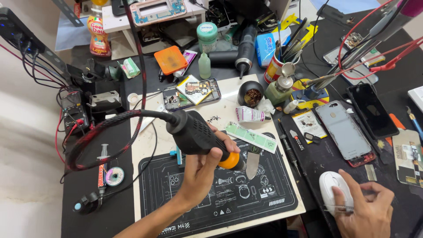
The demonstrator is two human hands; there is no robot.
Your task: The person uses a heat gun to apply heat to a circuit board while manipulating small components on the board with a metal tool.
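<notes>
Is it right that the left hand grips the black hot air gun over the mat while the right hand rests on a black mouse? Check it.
Not quite. The head view shows the mouse under the right hand is white, not black. The rest stands: the left hand grips the black hot air gun over the mat.

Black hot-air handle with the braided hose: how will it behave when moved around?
The black hot-air handle with orange collar probably sits firm in the left hand, which wraps its ribbed body. The red-black braided hose arcs in a springy loop, so it likely tugs back. Its metal nozzle looks rigid.
</notes>
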